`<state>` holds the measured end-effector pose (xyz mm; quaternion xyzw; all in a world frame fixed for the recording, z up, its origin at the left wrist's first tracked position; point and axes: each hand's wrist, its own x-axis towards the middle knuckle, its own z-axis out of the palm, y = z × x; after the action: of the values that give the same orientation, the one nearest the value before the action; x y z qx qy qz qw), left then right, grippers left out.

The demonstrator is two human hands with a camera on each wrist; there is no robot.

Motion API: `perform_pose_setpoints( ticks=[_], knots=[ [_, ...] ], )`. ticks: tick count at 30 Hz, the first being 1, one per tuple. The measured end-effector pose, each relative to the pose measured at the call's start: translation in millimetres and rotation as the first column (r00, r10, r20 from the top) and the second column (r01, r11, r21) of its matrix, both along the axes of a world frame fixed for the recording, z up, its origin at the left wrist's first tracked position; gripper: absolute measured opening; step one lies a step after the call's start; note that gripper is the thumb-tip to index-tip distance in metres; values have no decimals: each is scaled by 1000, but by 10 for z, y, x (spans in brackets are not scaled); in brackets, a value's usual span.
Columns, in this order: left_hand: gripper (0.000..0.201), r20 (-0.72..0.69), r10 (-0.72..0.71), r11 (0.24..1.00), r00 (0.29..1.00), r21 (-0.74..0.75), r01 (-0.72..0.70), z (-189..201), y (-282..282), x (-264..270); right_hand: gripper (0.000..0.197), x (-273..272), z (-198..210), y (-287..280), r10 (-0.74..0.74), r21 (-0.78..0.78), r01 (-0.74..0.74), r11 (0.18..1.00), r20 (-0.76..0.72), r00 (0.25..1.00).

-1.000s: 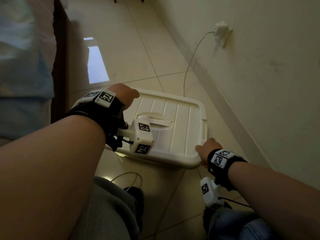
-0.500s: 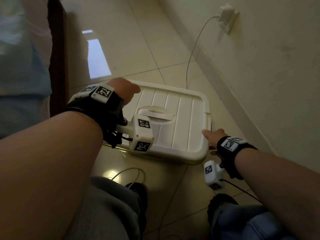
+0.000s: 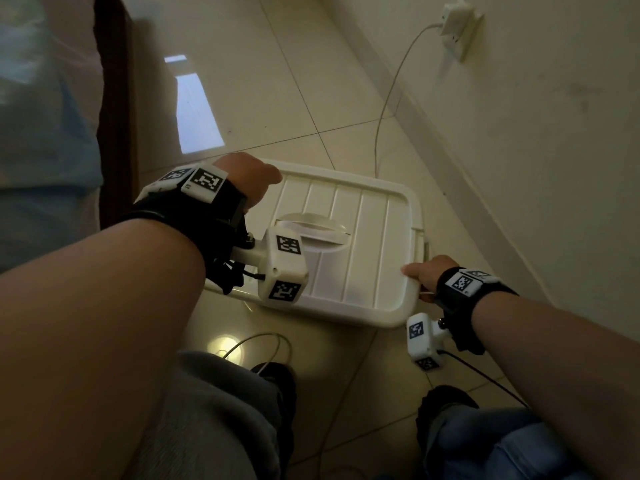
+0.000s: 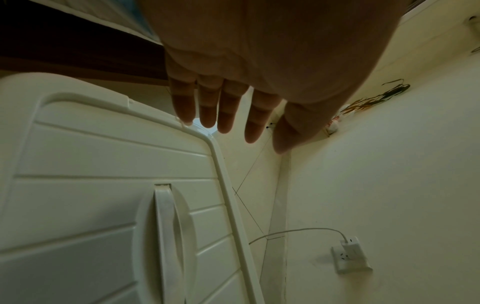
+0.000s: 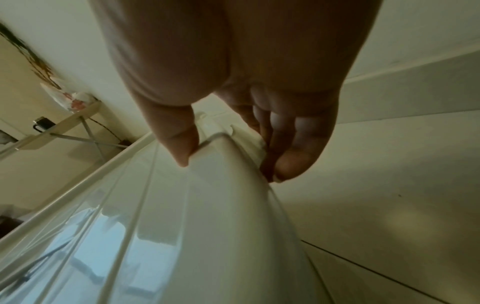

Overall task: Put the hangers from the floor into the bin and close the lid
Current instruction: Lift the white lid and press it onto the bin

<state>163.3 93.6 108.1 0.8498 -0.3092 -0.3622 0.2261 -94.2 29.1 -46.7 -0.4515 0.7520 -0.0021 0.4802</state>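
Observation:
A white bin stands on the tiled floor with its ribbed lid [image 3: 349,244] lying on top and a flat handle [image 3: 311,226] in the lid's middle. My left hand [image 3: 249,178] hovers over the lid's far-left corner. Its fingers [image 4: 226,111] are straight and reach past the lid's rim [image 4: 202,139] without holding anything. My right hand [image 3: 427,271] grips the lid's right edge. There the thumb [image 5: 179,148] lies on top and the fingers [image 5: 285,164] curl under the rim. No hangers show on the floor, and the bin's inside is hidden.
The wall runs close along the bin's right side, with a socket [image 3: 453,26] and a white cable [image 3: 381,133] dropping behind the bin. A dark wooden edge [image 3: 114,98] stands at the left. My knees and a loose cable [image 3: 256,344] are just in front.
My right hand slid from the lid's near-right corner farther along the right edge, and its thumb now lies on top. My left hand has stayed over the far-left corner.

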Motion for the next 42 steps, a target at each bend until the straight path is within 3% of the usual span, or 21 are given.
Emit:
perform_pose_setpoints(
  ticks=[3, 8, 12, 18, 23, 25, 27, 30, 33, 35, 36, 37, 38, 40, 41, 42],
  knots=[
    [45, -2, 5, 1000, 1000, 1, -5, -12, -1, 11, 71, 58, 130, 33, 60, -49, -68, 997, -137, 989],
    [45, 6, 2, 1000, 1000, 15, -2, -67, -14, 41, 53, 164, 154, 77, 193, -130, -244, 961, -313, 930],
    [44, 55, -52, 997, 997, 66, 48, -144, -13, 83, 58, 162, 135, 14, 237, -127, -305, 944, -386, 891],
    [40, 215, -169, 953, 962, 283, 104, -358, 125, 213, 50, -9, 151, -153, 376, -149, -499, 854, -488, 788],
    [40, 295, -162, 911, 942, 412, 27, -589, 229, 488, 46, -27, 126, -253, 374, -148, -503, 851, -502, 780],
    [52, 334, -137, 907, 933, 421, -18, -659, 236, 504, 47, -33, 111, -272, 371, -145, -496, 856, -497, 784],
    [60, 322, -232, 856, 918, 516, 35, -708, 285, 454, 49, -32, 101, -283, 369, -138, -492, 860, -498, 785],
    [66, 236, -529, 637, 815, 745, 197, -836, 421, 408, 53, -20, 106, -283, 358, -130, -475, 870, -494, 792],
    [75, 164, -577, 513, 800, 835, 199, -974, 543, 405, 54, -9, 113, -276, 352, -117, -461, 880, -491, 797],
    [68, 152, -528, 511, 835, 843, 169, -1084, 533, 423, 54, -9, 115, -284, 344, -112, -451, 885, -495, 798],
    [68, 165, -515, 556, 841, 811, 181, -1312, 537, 585, 54, -11, 111, -285, 339, -112, -446, 888, -496, 800],
    [75, 138, -480, 570, 866, 800, 188, -1550, 547, 730, 55, -13, 108, -286, 334, -114, -441, 890, -496, 802],
    [86, 88, -508, 523, 857, 822, 225, -1640, 528, 750, 55, -12, 102, -286, 330, -115, -437, 892, -496, 803],
    [94, 111, -458, 598, 882, 772, 214, -1771, 553, 847, 56, -11, 93, -284, 324, -115, -432, 895, -499, 804],
    [79, 100, -440, 609, 892, 764, 215, -1806, 594, 874, 57, -11, 88, -283, 322, -113, -429, 896, -500, 804],
    [64, 99, -511, 571, 854, 782, 251, -1778, 606, 870, 58, -7, 87, -283, 320, -110, -425, 898, -498, 806]
  ],
)
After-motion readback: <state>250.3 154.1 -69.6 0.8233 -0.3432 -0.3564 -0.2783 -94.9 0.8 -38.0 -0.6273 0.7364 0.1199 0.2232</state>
